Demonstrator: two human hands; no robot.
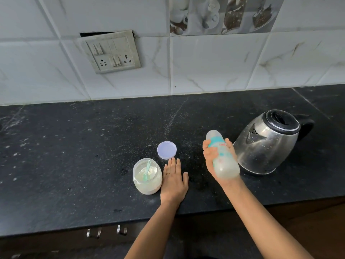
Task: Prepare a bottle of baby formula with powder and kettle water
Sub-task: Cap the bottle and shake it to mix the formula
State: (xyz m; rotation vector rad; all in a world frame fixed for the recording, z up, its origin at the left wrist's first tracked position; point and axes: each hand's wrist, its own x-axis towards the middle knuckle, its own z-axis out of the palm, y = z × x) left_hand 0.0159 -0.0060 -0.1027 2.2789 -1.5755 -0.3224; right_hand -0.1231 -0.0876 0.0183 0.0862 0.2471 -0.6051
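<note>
A single head-worn wide-angle view looks forward and steeply down from above the near edge of the black worktop [74, 146], facing the tiled wall [205, 68] along its far edge, close enough that both forearms reach in from below.

Soft, even daylight fills the scene, moderately bright, with no hard-edged shadows. The white wall tiles [214, 62] read slightly blue-grey and flat. The black countertop [74, 156] takes a dull, diffuse sheen across its far middle. The steel kettle [265, 144] at right carries muted streaky reflections, no strong glare. The baby bottle [222, 156] is smeared by motion blur, its printing hardly legible. A faint shadow sits under the left hand [174, 181]. Wide-angle distortion bows the tile lines and the counter's near edge, strongest toward the corners. The near cabinet front is dim and soft.
</note>
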